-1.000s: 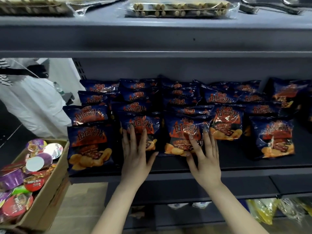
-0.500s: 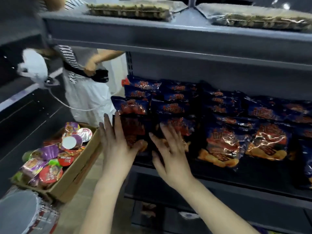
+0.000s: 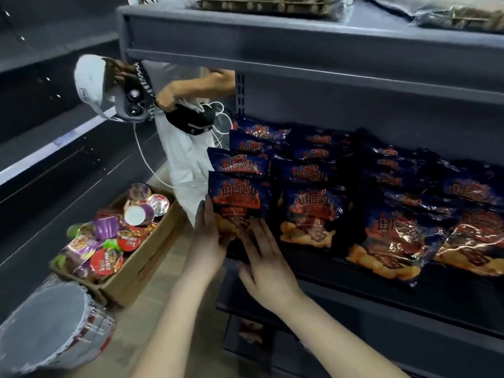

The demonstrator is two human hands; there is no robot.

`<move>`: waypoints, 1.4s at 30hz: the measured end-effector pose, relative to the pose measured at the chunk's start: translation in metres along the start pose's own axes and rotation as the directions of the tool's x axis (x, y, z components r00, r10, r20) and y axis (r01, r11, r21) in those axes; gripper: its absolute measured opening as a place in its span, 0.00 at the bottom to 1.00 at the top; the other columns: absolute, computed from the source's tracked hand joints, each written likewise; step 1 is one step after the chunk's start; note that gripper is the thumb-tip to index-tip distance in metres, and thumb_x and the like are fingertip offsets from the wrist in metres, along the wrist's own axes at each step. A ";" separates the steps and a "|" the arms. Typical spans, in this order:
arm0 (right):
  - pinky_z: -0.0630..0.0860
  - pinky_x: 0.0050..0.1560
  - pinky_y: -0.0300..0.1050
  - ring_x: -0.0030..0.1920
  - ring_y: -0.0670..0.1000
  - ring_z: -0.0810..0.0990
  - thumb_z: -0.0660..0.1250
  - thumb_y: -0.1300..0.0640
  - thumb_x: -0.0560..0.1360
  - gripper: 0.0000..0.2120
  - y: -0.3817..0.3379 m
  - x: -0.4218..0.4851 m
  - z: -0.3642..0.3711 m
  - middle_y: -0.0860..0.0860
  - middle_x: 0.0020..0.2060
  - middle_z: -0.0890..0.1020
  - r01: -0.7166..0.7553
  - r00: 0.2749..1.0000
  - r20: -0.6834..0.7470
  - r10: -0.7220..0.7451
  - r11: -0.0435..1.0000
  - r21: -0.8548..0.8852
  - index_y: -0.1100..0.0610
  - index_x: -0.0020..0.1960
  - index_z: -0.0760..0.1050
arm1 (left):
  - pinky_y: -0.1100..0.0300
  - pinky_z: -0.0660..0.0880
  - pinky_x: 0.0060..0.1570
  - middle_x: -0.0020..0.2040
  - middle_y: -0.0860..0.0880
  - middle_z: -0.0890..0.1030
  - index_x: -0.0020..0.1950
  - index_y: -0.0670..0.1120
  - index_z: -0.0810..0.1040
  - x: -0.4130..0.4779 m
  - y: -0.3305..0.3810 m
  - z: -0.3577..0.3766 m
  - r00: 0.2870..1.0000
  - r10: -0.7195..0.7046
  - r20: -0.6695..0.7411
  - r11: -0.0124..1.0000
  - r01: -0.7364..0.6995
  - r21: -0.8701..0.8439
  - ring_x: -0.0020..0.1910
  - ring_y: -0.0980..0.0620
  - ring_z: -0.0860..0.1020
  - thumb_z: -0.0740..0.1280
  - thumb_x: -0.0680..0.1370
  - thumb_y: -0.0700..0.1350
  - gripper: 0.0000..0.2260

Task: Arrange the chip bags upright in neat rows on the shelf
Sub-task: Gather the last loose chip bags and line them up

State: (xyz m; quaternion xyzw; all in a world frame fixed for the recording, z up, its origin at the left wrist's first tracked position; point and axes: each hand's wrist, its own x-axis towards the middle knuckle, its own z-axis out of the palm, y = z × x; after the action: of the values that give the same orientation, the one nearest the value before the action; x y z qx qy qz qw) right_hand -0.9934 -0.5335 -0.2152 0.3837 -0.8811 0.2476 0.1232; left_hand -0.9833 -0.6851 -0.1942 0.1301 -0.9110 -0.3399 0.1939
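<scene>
Several dark blue chip bags with orange print stand in rows on a grey shelf (image 3: 354,279). The front left chip bag (image 3: 237,199) stands upright at the shelf's left end. My left hand (image 3: 208,238) touches its lower left side, fingers straight along the bag's edge. From the front, my right hand (image 3: 266,257) presses flat fingers against its bottom. A second front bag (image 3: 311,211) stands to the right, and further bags (image 3: 395,236) lean forward beyond it.
A cardboard box (image 3: 141,257) full of foil-lidded cups sits on the floor to the left. A silver-lidded container (image 3: 51,334) is at lower left. Another person (image 3: 185,148) stands behind the shelf's left end. Packaged goods lie on the shelf above (image 3: 300,31).
My view and both hands have shifted left along the shelf, from the middle front bags to the leftmost front bag. The person beside the shelf has come into view.
</scene>
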 end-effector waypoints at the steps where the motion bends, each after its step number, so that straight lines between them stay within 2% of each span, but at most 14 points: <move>1: 0.60 0.71 0.54 0.75 0.55 0.49 0.58 0.54 0.74 0.28 0.000 0.000 0.000 0.59 0.73 0.61 -0.003 1.000 -0.005 0.003 1.000 0.010 0.60 0.73 0.61 | 0.57 0.63 0.66 0.74 0.40 0.57 0.76 0.44 0.44 0.003 0.000 0.000 1.000 0.020 -0.004 1.000 -0.020 -0.021 0.70 0.43 0.63 0.71 0.71 0.37 0.44; 3: 0.60 0.71 0.53 0.75 0.55 0.50 0.58 0.54 0.74 0.28 0.000 0.000 0.001 0.59 0.73 0.62 -0.011 1.000 -0.013 0.011 1.000 0.021 0.60 0.73 0.61 | 0.54 0.64 0.67 0.71 0.41 0.64 0.76 0.44 0.47 0.007 0.000 -0.001 0.999 0.037 -0.016 0.997 -0.038 -0.070 0.68 0.45 0.66 0.71 0.70 0.35 0.43; 6: 0.61 0.71 0.52 0.75 0.56 0.52 0.59 0.53 0.75 0.27 0.001 -0.001 0.001 0.59 0.73 0.62 -0.007 1.000 -0.017 0.007 1.000 0.025 0.61 0.71 0.63 | 0.62 0.62 0.63 0.66 0.45 0.67 0.76 0.46 0.49 0.011 0.005 -0.003 1.000 0.011 0.000 0.987 -0.010 -0.159 0.64 0.51 0.66 0.71 0.70 0.34 0.42; 8: 0.60 0.72 0.51 0.75 0.57 0.54 0.60 0.53 0.75 0.27 0.001 -0.001 0.001 0.59 0.73 0.62 -0.004 1.000 -0.017 0.005 0.999 0.040 0.61 0.72 0.63 | 0.63 0.58 0.65 0.71 0.45 0.63 0.76 0.46 0.48 0.013 0.006 -0.003 1.000 -0.010 0.005 0.983 0.010 -0.185 0.69 0.51 0.61 0.70 0.71 0.34 0.41; 11: 0.56 0.73 0.50 0.75 0.57 0.54 0.62 0.56 0.74 0.27 0.001 -0.001 0.001 0.59 0.74 0.62 -0.003 1.000 -0.016 0.004 0.998 0.062 0.62 0.72 0.64 | 0.58 0.61 0.67 0.72 0.45 0.62 0.76 0.46 0.50 0.015 0.005 -0.003 0.999 -0.029 -0.016 0.985 0.026 -0.169 0.70 0.49 0.62 0.69 0.72 0.35 0.39; 15: 0.50 0.74 0.52 0.75 0.57 0.54 0.58 0.56 0.76 0.25 0.001 -0.004 -0.006 0.59 0.73 0.62 0.025 1.000 -0.013 -0.023 0.989 0.148 0.62 0.71 0.65 | 0.50 0.58 0.70 0.76 0.41 0.51 0.76 0.43 0.46 0.002 0.003 0.001 0.996 -0.085 -0.023 0.996 0.085 -0.003 0.75 0.44 0.53 0.68 0.75 0.42 0.39; 17: 0.51 0.74 0.52 0.75 0.55 0.53 0.57 0.57 0.77 0.23 0.000 -0.012 -0.012 0.59 0.73 0.62 0.033 0.999 -0.031 -0.028 0.980 0.197 0.61 0.71 0.65 | 0.46 0.56 0.71 0.77 0.40 0.48 0.76 0.44 0.46 -0.007 0.001 0.001 0.986 -0.159 -0.052 0.987 0.159 0.013 0.75 0.41 0.50 0.68 0.76 0.44 0.38; 20: 0.51 0.74 0.49 0.76 0.52 0.53 0.58 0.58 0.78 0.21 0.002 -0.026 -0.021 0.58 0.73 0.63 0.049 0.997 -0.071 -0.033 0.970 0.240 0.61 0.70 0.67 | 0.43 0.56 0.71 0.76 0.39 0.49 0.76 0.43 0.48 -0.021 0.008 -0.002 0.969 -0.190 -0.157 0.981 0.192 -0.004 0.75 0.40 0.50 0.64 0.77 0.40 0.33; 23: 0.50 0.75 0.44 0.76 0.51 0.52 0.58 0.58 0.78 0.20 0.006 -0.035 -0.035 0.56 0.73 0.63 0.038 0.994 -0.111 -0.010 0.966 0.257 0.59 0.70 0.67 | 0.48 0.56 0.71 0.75 0.39 0.53 0.75 0.41 0.54 -0.036 0.032 -0.004 0.949 -0.152 -0.276 0.988 0.147 -0.039 0.74 0.42 0.53 0.62 0.77 0.35 0.29; 27: 0.57 0.74 0.50 0.75 0.53 0.56 0.59 0.58 0.78 0.21 0.014 -0.053 -0.062 0.56 0.72 0.64 0.012 0.984 -0.172 0.041 0.954 0.299 0.58 0.70 0.66 | 0.52 0.59 0.70 0.72 0.38 0.61 0.71 0.40 0.61 -0.059 0.086 0.009 0.944 -0.049 -0.326 0.996 0.021 -0.088 0.73 0.42 0.58 0.62 0.75 0.32 0.26; 30: 0.62 0.72 0.53 0.74 0.54 0.60 0.60 0.60 0.77 0.19 0.031 -0.064 -0.087 0.57 0.69 0.67 0.023 0.956 -0.287 0.056 0.964 0.265 0.57 0.67 0.67 | 0.64 0.56 0.68 0.72 0.41 0.63 0.71 0.44 0.63 -0.071 0.130 0.028 0.967 0.091 -0.239 0.985 -0.122 -0.120 0.72 0.49 0.59 0.63 0.74 0.32 0.26; 33: 0.63 0.71 0.58 0.74 0.56 0.60 0.61 0.61 0.76 0.18 0.051 -0.077 -0.112 0.57 0.70 0.66 -0.051 0.915 -0.376 0.145 0.967 0.249 0.58 0.66 0.68 | 0.75 0.51 0.67 0.73 0.46 0.62 0.71 0.46 0.64 -0.079 0.166 0.051 0.960 0.238 -0.150 0.955 -0.259 -0.143 0.71 0.56 0.58 0.63 0.74 0.31 0.27; 37: 0.67 0.68 0.58 0.74 0.53 0.59 0.60 0.60 0.76 0.19 0.086 -0.106 -0.149 0.53 0.70 0.64 -0.180 0.841 -0.475 0.257 0.963 0.202 0.57 0.67 0.68 | 0.75 0.52 0.67 0.73 0.46 0.62 0.70 0.47 0.63 -0.083 0.208 0.081 0.938 0.342 -0.054 0.916 -0.345 -0.205 0.71 0.56 0.58 0.64 0.72 0.30 0.29; 42: 0.61 0.71 0.60 0.74 0.59 0.57 0.59 0.60 0.74 0.19 0.133 -0.164 -0.191 0.53 0.70 0.63 -0.442 0.699 -0.561 0.444 0.885 0.149 0.56 0.65 0.69 | 0.76 0.56 0.65 0.70 0.49 0.64 0.70 0.44 0.64 -0.097 0.260 0.124 0.887 0.460 0.037 0.857 -0.433 -0.279 0.71 0.52 0.61 0.65 0.73 0.30 0.27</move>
State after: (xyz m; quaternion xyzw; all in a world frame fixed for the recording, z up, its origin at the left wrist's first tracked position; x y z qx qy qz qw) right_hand -0.9757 -0.2537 -0.1659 0.0668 -0.8664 0.3761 0.3217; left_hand -0.9794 -0.3881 -0.1320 -0.1293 -0.8716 -0.4095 0.2363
